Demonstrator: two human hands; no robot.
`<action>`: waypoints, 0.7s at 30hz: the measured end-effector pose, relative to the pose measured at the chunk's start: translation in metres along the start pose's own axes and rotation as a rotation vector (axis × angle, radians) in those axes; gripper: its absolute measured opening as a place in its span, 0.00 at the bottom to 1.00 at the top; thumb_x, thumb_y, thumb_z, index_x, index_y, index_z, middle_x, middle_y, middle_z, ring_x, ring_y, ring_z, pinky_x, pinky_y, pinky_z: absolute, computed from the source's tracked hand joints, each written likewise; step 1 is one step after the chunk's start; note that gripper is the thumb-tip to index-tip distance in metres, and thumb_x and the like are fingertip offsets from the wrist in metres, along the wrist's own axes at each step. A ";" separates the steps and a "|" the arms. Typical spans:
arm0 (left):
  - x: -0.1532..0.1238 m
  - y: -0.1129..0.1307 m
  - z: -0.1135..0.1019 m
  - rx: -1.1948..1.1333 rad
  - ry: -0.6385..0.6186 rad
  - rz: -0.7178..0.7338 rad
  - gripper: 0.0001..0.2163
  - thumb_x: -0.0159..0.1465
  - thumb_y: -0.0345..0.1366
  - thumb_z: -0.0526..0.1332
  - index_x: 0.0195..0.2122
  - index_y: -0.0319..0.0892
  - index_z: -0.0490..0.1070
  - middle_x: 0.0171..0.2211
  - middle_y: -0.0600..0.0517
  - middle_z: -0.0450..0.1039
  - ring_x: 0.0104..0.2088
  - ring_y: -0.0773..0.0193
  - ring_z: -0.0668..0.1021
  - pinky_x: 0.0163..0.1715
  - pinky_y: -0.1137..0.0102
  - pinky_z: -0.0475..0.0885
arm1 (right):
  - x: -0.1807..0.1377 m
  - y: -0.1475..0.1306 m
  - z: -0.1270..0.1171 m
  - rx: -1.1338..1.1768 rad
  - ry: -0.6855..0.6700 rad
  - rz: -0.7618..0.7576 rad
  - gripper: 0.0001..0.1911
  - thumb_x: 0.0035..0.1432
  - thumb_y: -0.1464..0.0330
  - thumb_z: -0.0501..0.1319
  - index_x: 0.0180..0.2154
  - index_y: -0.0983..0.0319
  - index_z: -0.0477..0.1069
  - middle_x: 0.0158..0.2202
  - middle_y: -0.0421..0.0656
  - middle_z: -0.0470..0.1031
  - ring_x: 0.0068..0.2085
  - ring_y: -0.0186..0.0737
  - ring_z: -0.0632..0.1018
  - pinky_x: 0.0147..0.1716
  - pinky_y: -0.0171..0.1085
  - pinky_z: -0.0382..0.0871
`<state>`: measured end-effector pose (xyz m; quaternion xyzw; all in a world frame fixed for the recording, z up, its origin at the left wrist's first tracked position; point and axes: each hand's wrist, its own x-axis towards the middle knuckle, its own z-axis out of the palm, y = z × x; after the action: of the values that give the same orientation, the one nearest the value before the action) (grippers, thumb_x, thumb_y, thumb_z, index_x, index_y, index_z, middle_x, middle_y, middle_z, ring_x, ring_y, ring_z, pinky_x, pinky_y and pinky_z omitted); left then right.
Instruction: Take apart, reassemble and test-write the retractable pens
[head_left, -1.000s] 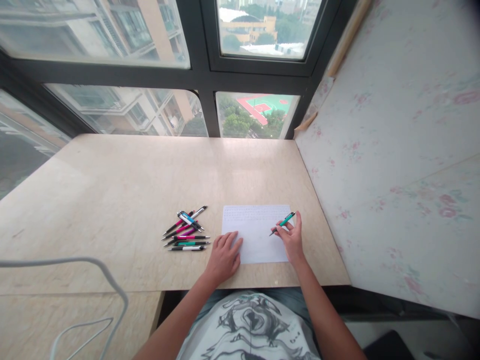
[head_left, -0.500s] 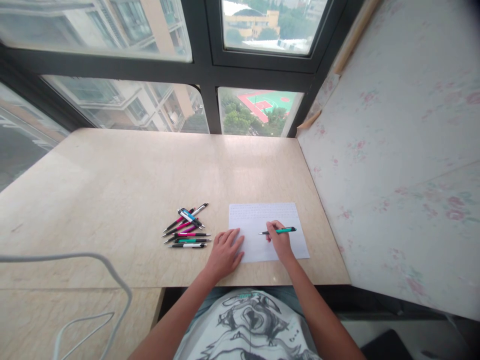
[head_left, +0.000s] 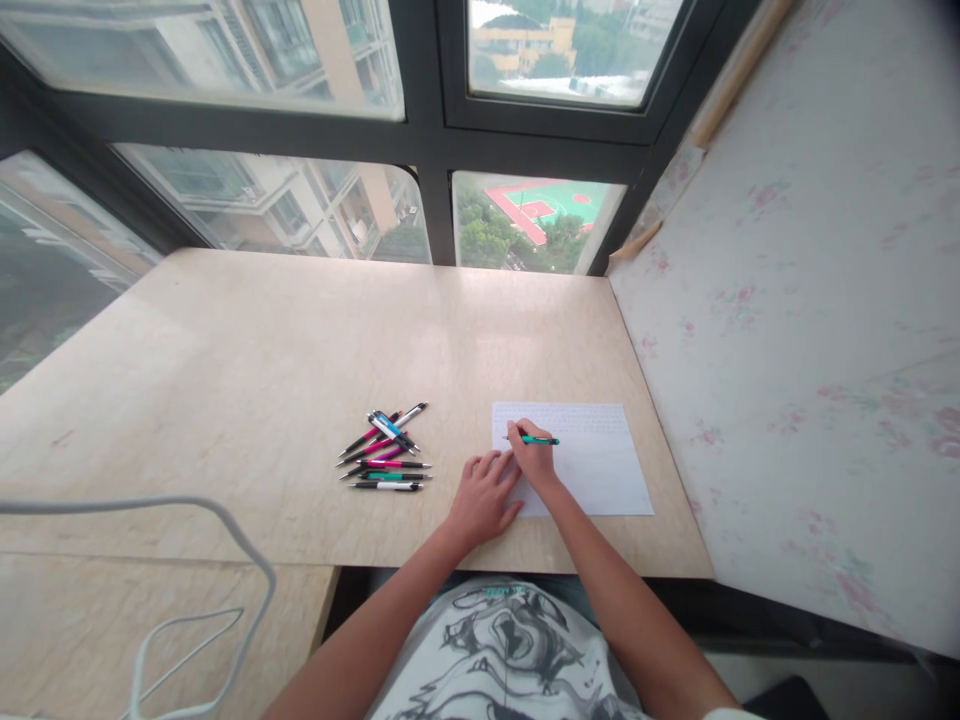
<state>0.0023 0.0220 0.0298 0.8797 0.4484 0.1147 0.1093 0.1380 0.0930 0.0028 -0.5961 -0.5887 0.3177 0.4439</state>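
A white sheet of paper (head_left: 592,470) lies on the desk, with lines of small writing across its top. My right hand (head_left: 534,458) grips a green and black pen (head_left: 541,440) over the left part of the sheet, its tip near the left edge just under the writing. My left hand (head_left: 486,495) lies flat with fingers spread, over the paper's lower left edge and the desk. Its fingertips come close to my right hand. To the left of it is a loose pile of several pens (head_left: 386,450) in pink, blue, green, white and black.
The pale marble-patterned desk (head_left: 300,350) runs back to dark-framed windows (head_left: 435,140). A flowered wall (head_left: 787,330) bounds the right side. At the lower left, a white cable (head_left: 247,570) loops above the desk edge.
My right hand with the pen has moved left across the paper, from its middle to its left edge. The paper and my left hand appear shifted slightly right, and the view has turned a little.
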 end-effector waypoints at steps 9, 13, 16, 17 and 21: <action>-0.004 -0.016 -0.005 -0.016 -0.008 -0.013 0.23 0.63 0.45 0.57 0.59 0.45 0.65 0.62 0.41 0.60 0.61 0.46 0.61 0.55 0.52 0.57 | 0.001 0.005 0.019 -0.097 0.036 -0.054 0.22 0.62 0.58 0.54 0.19 0.60 0.61 0.18 0.36 0.65 0.22 0.32 0.63 0.25 0.33 0.58; -0.006 -0.019 -0.003 -0.008 -0.010 -0.033 0.25 0.63 0.47 0.57 0.60 0.44 0.63 0.63 0.39 0.59 0.62 0.44 0.60 0.56 0.51 0.56 | -0.001 0.006 0.019 -0.129 0.065 -0.055 0.21 0.63 0.58 0.53 0.19 0.60 0.62 0.18 0.36 0.64 0.21 0.32 0.62 0.26 0.33 0.58; -0.006 -0.018 -0.002 -0.012 -0.012 -0.030 0.25 0.63 0.46 0.56 0.60 0.44 0.63 0.63 0.38 0.60 0.62 0.44 0.61 0.56 0.51 0.55 | -0.001 0.006 0.019 -0.140 0.055 -0.057 0.21 0.62 0.58 0.53 0.19 0.60 0.61 0.17 0.35 0.62 0.21 0.32 0.62 0.25 0.33 0.58; -0.006 -0.018 -0.002 -0.014 -0.011 -0.027 0.25 0.63 0.46 0.56 0.60 0.44 0.63 0.63 0.38 0.60 0.61 0.44 0.61 0.56 0.51 0.56 | -0.001 0.006 0.019 -0.142 0.050 -0.057 0.21 0.62 0.58 0.53 0.19 0.60 0.61 0.17 0.35 0.62 0.21 0.32 0.61 0.25 0.33 0.58; -0.005 -0.018 -0.002 -0.015 -0.007 -0.026 0.25 0.63 0.46 0.57 0.60 0.43 0.64 0.62 0.37 0.60 0.61 0.44 0.61 0.55 0.51 0.56 | -0.001 0.006 0.020 -0.153 0.041 -0.052 0.21 0.63 0.58 0.52 0.19 0.60 0.61 0.18 0.35 0.63 0.22 0.32 0.62 0.26 0.33 0.58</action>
<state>-0.0151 0.0280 0.0259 0.8732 0.4587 0.1135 0.1191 0.1230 0.0961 -0.0106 -0.6191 -0.6176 0.2479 0.4170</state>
